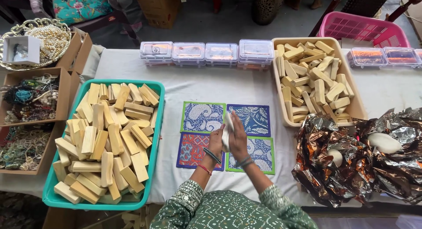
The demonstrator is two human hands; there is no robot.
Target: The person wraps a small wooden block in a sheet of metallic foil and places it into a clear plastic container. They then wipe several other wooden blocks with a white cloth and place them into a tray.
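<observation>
My left hand and my right hand are pressed together palm to palm over the middle of the table, with a pale white lump squeezed between them. Under them lie several patterned printed mats in blue, red and green, laid out as a square on the white tablecloth. Both wrists wear bangles and my sleeves are green with small dots.
A teal tray of pale wooden blocks stands at left. A beige tray of similar blocks sits at back right. Crumpled copper foil with white lumps lies at right. Clear lidded boxes line the far edge. Cardboard boxes of beads are far left.
</observation>
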